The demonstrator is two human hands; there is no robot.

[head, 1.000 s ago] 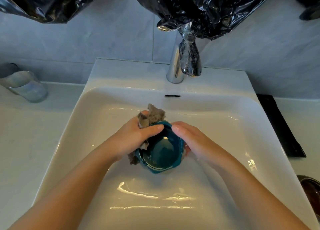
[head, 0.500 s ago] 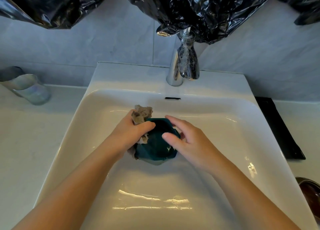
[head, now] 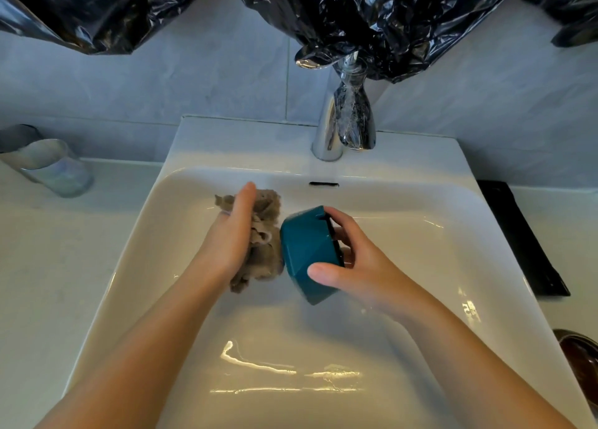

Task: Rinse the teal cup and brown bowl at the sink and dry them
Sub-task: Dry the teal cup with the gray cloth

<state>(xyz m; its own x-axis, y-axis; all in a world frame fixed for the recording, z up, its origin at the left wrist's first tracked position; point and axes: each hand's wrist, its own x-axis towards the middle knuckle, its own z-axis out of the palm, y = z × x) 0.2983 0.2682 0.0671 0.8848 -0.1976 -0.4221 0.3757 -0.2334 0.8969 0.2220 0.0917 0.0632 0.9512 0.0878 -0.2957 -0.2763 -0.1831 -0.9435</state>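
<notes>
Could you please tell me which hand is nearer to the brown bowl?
Right. The right hand, holding the teal cup, is over the sink, left of the brown bowl; the left hand, holding the cloth, is farther left.

dim, glare on sink point(head: 284, 377), fisheye distort.

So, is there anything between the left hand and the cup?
Only the cloth, which the left hand itself holds: it sits between that hand and the cup's outer wall. The right hand grips the cup, tilted, over the sink. Nothing else is in the gap.
</notes>
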